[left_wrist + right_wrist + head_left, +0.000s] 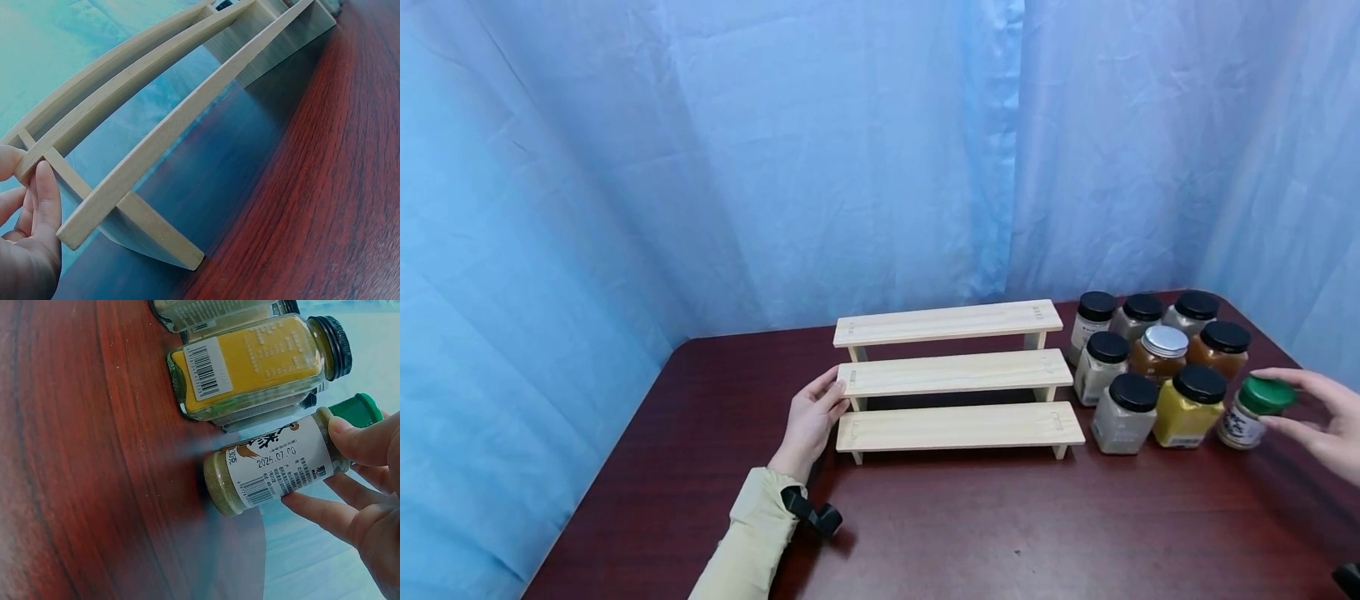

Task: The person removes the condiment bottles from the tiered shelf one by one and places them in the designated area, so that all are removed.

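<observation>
My left hand (811, 421) pinches the left end of the middle board of a three-tier wooden shelf rack (955, 374). In the left wrist view, thumb and fingers (47, 194) meet around that board's end. At the right, my right hand (1326, 421) grips a spice jar with a green lid (1242, 427). The right wrist view shows the thumb and fingers on the jar's neck and side; its white label (281, 464) carries print and a barcode. Whether the jar's base touches the table cannot be told. Beside it stands a square jar of yellow powder (1187, 414) with a black lid.
Several more jars stand grouped right of the rack, among them a grey-white jar (1122, 425) at the front and a silver-lidded brown jar (1159, 354). They stand on a dark red wooden table (955, 533). Blue curtains (850, 167) hang behind and at both sides.
</observation>
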Demonstrator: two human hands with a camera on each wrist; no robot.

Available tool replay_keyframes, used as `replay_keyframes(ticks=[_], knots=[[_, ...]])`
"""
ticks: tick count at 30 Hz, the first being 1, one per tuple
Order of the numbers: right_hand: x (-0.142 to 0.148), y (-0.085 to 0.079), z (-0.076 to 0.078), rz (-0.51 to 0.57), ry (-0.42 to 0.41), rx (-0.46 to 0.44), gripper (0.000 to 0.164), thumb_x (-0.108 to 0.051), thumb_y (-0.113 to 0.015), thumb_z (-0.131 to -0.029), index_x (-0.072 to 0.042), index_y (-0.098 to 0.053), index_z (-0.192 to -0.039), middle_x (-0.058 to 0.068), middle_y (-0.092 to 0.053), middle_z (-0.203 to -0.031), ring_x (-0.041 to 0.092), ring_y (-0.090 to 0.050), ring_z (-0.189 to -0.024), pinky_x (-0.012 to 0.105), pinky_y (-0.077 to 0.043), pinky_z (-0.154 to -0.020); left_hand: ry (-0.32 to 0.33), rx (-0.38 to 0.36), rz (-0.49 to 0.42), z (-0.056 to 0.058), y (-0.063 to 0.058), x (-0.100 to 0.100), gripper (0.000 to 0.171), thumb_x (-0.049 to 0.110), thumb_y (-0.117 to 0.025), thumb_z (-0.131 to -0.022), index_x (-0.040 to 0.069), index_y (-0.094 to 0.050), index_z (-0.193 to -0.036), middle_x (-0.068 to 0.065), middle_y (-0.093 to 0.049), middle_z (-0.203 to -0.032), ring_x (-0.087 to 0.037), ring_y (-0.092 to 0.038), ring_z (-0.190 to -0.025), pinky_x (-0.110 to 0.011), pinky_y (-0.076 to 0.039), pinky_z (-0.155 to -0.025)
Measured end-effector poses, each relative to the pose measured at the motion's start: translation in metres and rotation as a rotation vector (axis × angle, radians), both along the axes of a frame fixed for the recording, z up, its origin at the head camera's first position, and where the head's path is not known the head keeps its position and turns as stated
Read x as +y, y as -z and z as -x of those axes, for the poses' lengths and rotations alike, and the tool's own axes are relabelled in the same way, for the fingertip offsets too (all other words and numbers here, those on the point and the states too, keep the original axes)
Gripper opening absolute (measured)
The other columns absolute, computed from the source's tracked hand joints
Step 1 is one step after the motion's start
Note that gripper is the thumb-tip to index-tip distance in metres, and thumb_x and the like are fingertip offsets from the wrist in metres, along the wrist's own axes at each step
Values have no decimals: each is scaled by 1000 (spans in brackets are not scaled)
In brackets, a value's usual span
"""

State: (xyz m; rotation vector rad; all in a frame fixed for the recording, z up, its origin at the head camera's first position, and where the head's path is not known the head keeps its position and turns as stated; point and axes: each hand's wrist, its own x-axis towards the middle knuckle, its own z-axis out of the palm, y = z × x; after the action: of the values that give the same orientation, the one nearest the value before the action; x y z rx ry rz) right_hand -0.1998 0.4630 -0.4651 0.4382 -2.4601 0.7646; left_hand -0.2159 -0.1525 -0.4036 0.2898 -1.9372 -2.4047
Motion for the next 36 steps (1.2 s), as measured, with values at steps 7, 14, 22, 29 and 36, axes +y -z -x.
replay_keyframes(ticks=[7,14,22,29,36], knots=[[-20,-20,-10,8,-5,-43,54,10,-60,-84,-11,-51,-133,-9,-49,-113,-23,-32,-101,-6,-35,-64,1,4,-1,1,0,0,41,3,-51,-97,-2,-46,-138,-1,-50,-90,-3,-56,-75,-13,-50,-67],[-42,-40,-24,19,-4,-33,37,-4,-52,-93,3,-48,-129,-29,-40,-110,-27,-31,-99,-7,-33,-67,0,-5,8,-1,1,-2,42,4,-51,-97,-2,-45,-138,-1,-49,-91,-2,-55,-73,-12,-50,-67],[-37,-30,-24,80,-11,-68,45,6,-53,-91,-5,-48,-134,-36,-35,-110,-25,-34,-97,-4,-35,-64,0,-1,9,-1,2,-2,42,4,-51,-97,-3,-45,-138,-1,-50,-91,-2,-56,-74,-12,-50,-67],[-2,9,-3,90,-3,-108,60,13,-54,-88,-13,-43,-141,-27,-39,-112,-23,-37,-97,2,-42,-58,1,-1,5,-2,3,-1,42,3,-51,-97,-2,-45,-138,0,-51,-90,-2,-57,-74,-12,-50,-67],[3,9,1,93,-13,-76,56,12,-55,-88,-8,-44,-139,-28,-39,-114,-20,-38,-100,-4,-38,-66,4,5,-1,-1,1,0,42,4,-52,-97,-2,-46,-138,-1,-50,-90,-3,-57,-75,-12,-50,-68]])
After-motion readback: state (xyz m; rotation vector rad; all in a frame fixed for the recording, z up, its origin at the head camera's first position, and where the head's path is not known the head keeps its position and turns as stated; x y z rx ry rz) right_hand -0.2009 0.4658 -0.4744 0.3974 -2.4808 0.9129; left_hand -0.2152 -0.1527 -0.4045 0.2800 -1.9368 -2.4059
